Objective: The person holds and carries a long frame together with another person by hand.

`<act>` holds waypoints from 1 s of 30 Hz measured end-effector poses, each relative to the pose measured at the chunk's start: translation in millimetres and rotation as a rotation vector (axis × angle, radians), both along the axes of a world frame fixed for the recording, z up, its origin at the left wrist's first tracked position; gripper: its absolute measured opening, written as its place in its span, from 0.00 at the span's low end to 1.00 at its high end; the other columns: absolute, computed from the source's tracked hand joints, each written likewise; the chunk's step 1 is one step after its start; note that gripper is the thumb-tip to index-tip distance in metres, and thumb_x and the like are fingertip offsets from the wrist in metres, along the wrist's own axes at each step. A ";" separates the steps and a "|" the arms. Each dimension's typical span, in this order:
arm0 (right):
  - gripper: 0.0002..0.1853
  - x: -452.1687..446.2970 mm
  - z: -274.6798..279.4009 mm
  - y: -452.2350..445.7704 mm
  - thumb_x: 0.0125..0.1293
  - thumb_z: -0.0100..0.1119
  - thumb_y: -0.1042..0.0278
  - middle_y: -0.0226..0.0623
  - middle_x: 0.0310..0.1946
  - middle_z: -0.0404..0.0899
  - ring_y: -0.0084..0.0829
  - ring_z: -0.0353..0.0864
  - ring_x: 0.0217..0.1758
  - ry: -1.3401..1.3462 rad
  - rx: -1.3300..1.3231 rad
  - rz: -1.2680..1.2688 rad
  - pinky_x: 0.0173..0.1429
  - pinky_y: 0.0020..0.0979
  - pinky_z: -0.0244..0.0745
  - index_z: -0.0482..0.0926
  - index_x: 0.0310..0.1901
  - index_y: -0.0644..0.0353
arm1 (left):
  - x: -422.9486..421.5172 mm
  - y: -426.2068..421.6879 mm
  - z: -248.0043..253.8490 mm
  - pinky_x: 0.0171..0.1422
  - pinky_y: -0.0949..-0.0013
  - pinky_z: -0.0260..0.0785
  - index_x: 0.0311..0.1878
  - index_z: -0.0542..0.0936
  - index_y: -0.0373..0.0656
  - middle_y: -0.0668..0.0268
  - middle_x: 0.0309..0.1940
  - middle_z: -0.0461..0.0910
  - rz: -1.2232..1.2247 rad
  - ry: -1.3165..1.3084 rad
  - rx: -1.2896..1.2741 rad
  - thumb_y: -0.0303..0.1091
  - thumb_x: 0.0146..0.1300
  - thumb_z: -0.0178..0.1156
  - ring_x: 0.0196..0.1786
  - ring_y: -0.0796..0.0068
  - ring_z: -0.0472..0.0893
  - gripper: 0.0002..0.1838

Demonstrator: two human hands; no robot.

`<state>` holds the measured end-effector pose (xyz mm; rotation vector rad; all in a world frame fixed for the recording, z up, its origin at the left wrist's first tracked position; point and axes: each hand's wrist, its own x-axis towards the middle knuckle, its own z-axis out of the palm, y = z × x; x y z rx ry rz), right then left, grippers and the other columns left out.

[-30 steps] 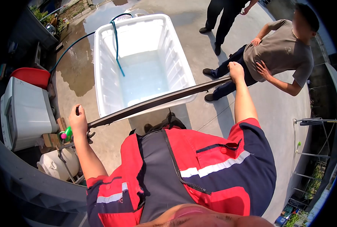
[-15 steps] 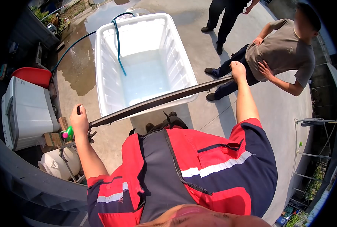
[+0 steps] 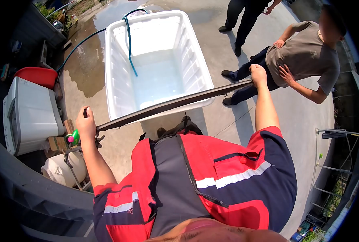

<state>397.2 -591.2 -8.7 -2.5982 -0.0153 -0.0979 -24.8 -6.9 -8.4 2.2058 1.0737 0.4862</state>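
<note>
A long, dark, flat strip (image 3: 175,103) stretches taut between my two hands, above the near rim of a big white tub (image 3: 110,76). My left hand (image 3: 85,122) is closed around its lower left end, and a dark bit shows by the thumb. On the upper right, my right hand (image 3: 258,75) grips the other end in a fist. I cannot tell whether the strip is a strap or a stiff bar. Shallow clear water (image 3: 157,80) lies in the tub. A green-blue hose (image 3: 129,44) hangs over the far rim, its end inside.
A person in a grey-brown shirt (image 3: 304,54) stands right of the tub, hands at the waist. Another person's dark-trousered legs (image 3: 240,20) show behind. Left are a white appliance (image 3: 36,117), a red basin (image 3: 36,76) and a white barrel (image 3: 64,169). A metal rack (image 3: 337,167) stands right.
The view has shifted slightly, so the tub, people and hands sit a little further right. Both hands keep their hold on the strip.
</note>
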 end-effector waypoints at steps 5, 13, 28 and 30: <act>0.19 0.8 -2.5 -2.4 0.60 0.50 0.55 0.51 0.33 0.83 0.46 0.83 0.39 -0.019 -0.008 0.010 0.46 0.40 0.75 0.84 0.35 0.63 | -0.4 0.0 0.4 0.46 0.62 0.72 0.47 0.80 0.36 0.52 0.34 0.82 0.000 0.006 -0.012 0.38 0.70 0.54 0.37 0.60 0.81 0.14; 0.16 -6.5 3.3 2.9 0.60 0.52 0.60 0.40 0.24 0.80 0.30 0.79 0.30 -0.038 0.036 0.001 0.40 0.33 0.72 0.82 0.31 0.67 | -2.2 1.3 -4.9 0.46 0.61 0.72 0.47 0.80 0.36 0.51 0.35 0.82 0.009 -0.008 0.013 0.38 0.70 0.55 0.37 0.59 0.81 0.14; 0.18 5.3 -8.8 -6.4 0.60 0.51 0.56 0.49 0.31 0.83 0.43 0.83 0.37 -0.016 0.036 0.009 0.45 0.38 0.75 0.84 0.35 0.63 | -0.8 -0.2 -1.6 0.47 0.61 0.72 0.48 0.80 0.37 0.51 0.35 0.82 0.005 0.006 0.011 0.38 0.70 0.54 0.37 0.58 0.81 0.15; 0.19 2.9 -4.3 -2.9 0.60 0.51 0.55 0.49 0.31 0.83 0.43 0.83 0.37 -0.009 0.020 0.009 0.45 0.38 0.75 0.84 0.35 0.63 | -0.8 -0.1 -1.6 0.47 0.61 0.72 0.48 0.80 0.37 0.51 0.35 0.82 0.011 0.005 0.013 0.39 0.70 0.54 0.37 0.59 0.81 0.15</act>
